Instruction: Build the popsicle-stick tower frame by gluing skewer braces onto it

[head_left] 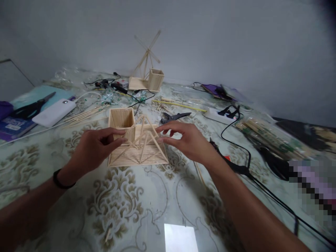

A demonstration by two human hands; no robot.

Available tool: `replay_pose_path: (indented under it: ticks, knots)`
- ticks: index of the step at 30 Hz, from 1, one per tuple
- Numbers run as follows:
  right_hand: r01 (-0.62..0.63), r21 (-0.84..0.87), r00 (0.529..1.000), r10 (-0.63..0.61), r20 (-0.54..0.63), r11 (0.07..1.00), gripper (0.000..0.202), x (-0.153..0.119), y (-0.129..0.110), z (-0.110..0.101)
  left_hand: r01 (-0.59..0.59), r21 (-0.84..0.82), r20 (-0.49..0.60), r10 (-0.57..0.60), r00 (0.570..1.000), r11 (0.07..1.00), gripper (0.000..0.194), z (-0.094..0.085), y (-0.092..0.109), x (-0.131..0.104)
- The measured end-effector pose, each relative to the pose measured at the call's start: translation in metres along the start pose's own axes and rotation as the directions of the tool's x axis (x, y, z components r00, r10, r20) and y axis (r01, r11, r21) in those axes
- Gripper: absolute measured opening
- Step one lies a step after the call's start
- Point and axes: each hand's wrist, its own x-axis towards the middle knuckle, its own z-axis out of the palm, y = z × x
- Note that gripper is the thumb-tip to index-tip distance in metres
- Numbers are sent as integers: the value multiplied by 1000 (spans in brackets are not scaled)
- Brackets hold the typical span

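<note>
- Two bare hands worked at a stick model (138,147) that sat on the patterned table cover (118,203), just above the middle of the view.
- The model was a flat slatted base with an open square box at its 10 o'clock corner and a pyramid frame of thin sticks rising over the rest.
- The left hand (93,148) came in from 8 o'clock; its fingers were curled, thumb and fingertips lightly pinched at the frame's left leg beside the box, touching rather than clamping.
- The right hand (187,140) came in from 4 o'clock with fingers spread apart, the fingertips at the frame's right edge near the apex; whether they touched the stick could not be told.
- A second stick model with windmill blades (147,75) stood well apart at 12 o'clock.
- A white power bank (54,112) and scissors (30,108) lay at 10 o'clock.
- A bundle of loose sticks (84,115) lay between the power bank and the box.
- A black cable (236,143) ran off toward 3 o'clock.
</note>
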Motion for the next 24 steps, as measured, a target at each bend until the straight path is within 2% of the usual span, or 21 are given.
replay_pose_path:
  ticks: [5,9,19,24]
  knots:
    - [-17,122,999,12,38,992,9,3,-2,7,41,2,-4,-41,999,999,35,2,-1,-2]
    - [-45,172,999,40,35,984,10,3,-2,9,53,13,-21,-53,998,999,35,2,2,-1]
    - [-5,109,1000,7,-17,994,3,2,0,11,55,6,-50,-54,997,998,28,7,-5,-3]
    - [0,74,999,2,-33,997,6,2,0,12,42,22,-76,-40,996,999,28,10,-6,-4]
